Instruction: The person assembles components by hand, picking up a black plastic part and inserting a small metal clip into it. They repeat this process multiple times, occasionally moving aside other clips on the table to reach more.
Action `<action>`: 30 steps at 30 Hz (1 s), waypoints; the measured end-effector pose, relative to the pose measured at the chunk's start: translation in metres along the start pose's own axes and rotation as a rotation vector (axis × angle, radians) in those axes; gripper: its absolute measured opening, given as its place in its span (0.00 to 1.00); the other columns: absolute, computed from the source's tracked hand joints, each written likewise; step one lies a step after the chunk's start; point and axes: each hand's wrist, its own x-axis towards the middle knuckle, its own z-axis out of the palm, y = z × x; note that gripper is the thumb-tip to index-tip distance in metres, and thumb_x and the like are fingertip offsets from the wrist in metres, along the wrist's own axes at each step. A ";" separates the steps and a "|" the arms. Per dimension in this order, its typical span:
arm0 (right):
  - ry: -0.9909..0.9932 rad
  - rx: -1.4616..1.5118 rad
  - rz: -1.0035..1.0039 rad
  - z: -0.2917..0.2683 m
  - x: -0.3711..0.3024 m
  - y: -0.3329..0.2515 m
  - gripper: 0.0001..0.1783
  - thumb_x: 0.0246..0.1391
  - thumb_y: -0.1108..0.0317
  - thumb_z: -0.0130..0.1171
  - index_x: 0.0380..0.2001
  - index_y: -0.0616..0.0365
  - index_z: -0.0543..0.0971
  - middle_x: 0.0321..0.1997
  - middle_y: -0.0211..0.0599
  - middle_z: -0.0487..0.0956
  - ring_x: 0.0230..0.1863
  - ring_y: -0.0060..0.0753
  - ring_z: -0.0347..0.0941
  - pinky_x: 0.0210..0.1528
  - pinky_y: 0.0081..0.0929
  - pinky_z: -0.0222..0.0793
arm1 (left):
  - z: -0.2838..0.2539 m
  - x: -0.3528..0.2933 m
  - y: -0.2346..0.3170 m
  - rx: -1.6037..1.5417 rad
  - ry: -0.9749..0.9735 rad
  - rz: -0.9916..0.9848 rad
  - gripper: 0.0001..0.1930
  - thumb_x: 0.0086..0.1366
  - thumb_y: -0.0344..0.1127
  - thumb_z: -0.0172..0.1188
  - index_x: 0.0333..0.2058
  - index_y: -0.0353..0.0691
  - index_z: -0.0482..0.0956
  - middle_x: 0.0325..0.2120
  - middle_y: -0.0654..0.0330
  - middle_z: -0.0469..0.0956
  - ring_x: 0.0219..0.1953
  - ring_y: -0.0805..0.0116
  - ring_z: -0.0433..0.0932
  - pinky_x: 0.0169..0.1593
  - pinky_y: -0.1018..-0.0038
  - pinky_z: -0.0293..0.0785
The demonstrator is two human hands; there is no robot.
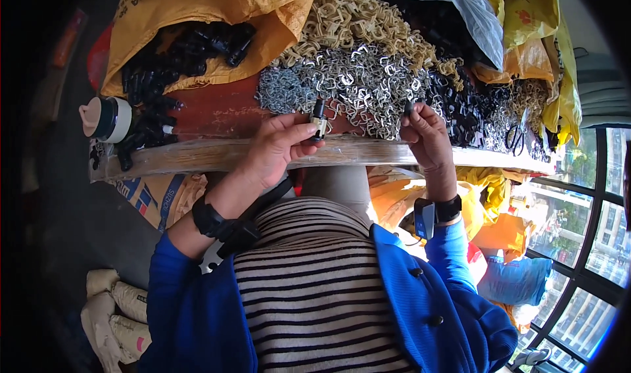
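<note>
In left hand (279, 146), black part (319, 118)

- Daylight enters through the window (585, 241), at the frame's lower right; its panes are bright and washed out.
- Left of the window, the floor falls into deep shadow.
- The metal clips (348, 77) above it glint, evenly lit.
- Fisheye bends edges; corners go black.

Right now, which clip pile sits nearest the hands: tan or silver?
The silver clip pile, right by both the left hand and right hand; the tan clip pile lies behind it.
</note>
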 end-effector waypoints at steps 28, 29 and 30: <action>-0.218 -0.951 -0.664 0.088 0.004 0.045 0.12 0.39 0.71 0.58 0.32 0.60 0.74 0.31 0.32 0.65 0.33 0.25 0.64 0.33 0.17 0.62 | 0.010 0.000 -0.004 -0.063 -0.156 -0.079 0.11 0.58 0.37 0.46 0.36 0.36 0.69 0.29 0.62 0.72 0.31 0.75 0.72 0.34 0.81 0.71; -0.227 -0.906 -0.658 0.086 0.003 0.047 0.13 0.39 0.71 0.58 0.32 0.60 0.74 0.31 0.33 0.66 0.34 0.26 0.64 0.33 0.17 0.62 | 0.013 -0.001 -0.003 -0.063 -0.123 -0.083 0.11 0.58 0.37 0.47 0.35 0.36 0.70 0.29 0.62 0.72 0.30 0.76 0.72 0.33 0.82 0.71; -0.237 -0.861 -0.651 0.086 0.003 0.047 0.13 0.38 0.71 0.58 0.32 0.59 0.74 0.32 0.33 0.66 0.34 0.27 0.64 0.33 0.18 0.62 | 0.015 0.000 -0.003 -0.063 -0.088 -0.087 0.11 0.57 0.37 0.48 0.33 0.36 0.71 0.28 0.62 0.72 0.29 0.76 0.72 0.32 0.83 0.71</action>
